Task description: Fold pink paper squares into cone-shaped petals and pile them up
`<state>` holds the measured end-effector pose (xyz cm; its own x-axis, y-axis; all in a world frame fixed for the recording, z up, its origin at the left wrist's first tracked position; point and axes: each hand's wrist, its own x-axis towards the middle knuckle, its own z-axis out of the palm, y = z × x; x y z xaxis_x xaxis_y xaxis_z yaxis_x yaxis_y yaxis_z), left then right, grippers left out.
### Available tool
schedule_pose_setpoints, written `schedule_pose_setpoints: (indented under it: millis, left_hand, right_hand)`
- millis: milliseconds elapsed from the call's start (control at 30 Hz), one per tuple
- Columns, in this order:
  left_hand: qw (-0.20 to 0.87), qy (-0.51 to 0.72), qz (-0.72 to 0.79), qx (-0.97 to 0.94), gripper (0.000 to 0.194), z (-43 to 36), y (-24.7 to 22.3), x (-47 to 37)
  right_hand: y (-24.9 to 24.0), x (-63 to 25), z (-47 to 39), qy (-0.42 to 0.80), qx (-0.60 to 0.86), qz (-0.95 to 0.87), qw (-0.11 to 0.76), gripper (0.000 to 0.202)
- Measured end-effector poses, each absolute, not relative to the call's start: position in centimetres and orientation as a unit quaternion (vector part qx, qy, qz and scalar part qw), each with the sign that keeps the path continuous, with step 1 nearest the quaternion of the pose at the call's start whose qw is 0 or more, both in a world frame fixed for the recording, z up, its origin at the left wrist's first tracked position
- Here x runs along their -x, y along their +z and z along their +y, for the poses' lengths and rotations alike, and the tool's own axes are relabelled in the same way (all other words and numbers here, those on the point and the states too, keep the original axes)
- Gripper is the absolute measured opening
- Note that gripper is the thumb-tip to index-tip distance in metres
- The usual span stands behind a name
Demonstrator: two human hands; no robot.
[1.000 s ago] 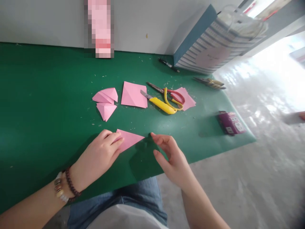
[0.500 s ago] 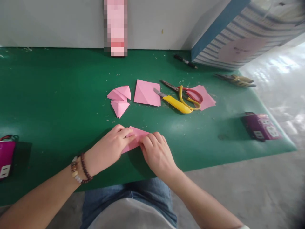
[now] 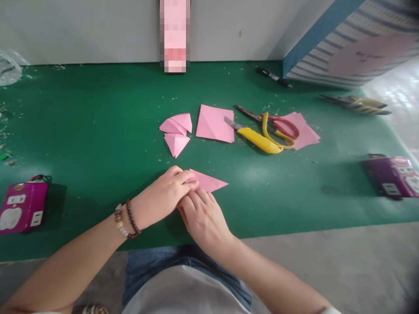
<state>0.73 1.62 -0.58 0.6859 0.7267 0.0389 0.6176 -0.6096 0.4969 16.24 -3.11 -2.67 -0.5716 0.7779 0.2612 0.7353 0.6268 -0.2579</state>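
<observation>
A folded sheet of pink paper (image 3: pixel 209 180) lies near the table's front edge, its pointed end sticking out to the right. My left hand (image 3: pixel 173 185) presses on its left part, fingers closed over it. Right beside it, my right hand (image 3: pixel 203 216) has its curled fingers on the paper's lower edge, close to the left fingertips. Both hands cover the paper's left end. Beyond them sit folded pink paper pieces (image 3: pixel 176 126). To their right is a stack of pink paper squares (image 3: pixel 212 124), with the blade of a yellow-handled utility knife (image 3: pixel 260 140) resting on it.
Scissors (image 3: pixel 278 126) with red and yellow handles lie over more pink paper (image 3: pixel 307 133). A pen (image 3: pixel 273 77), pliers (image 3: pixel 355 104) and a striped paper bag (image 3: pixel 330 52) are at the back right. Purple boxes stand at the left (image 3: pixel 24 207) and right (image 3: pixel 394 174).
My right hand has slid left along the paper's lower edge towards my left hand, uncovering the paper's right point. The whole view has shifted, so the table's things appear further right.
</observation>
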Motion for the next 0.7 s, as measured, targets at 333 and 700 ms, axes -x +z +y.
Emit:
schedule_pose_setpoints:
  millis: [333, 700]
  left_hand:
    - [0.24, 0.122, 0.369, -0.889, 0.031, 1.6, -0.6, -0.5]
    - [0.17, 0.139, 0.365, -0.904, 0.026, 1.1, -0.2, -1.0]
  right_hand:
    - [-1.8, -18.8, -2.5, 0.155, 0.485, -0.821, 0.26, 0.015]
    - [-0.9, -20.4, 0.3, 0.172, 0.485, -0.819, 0.254, 0.01]
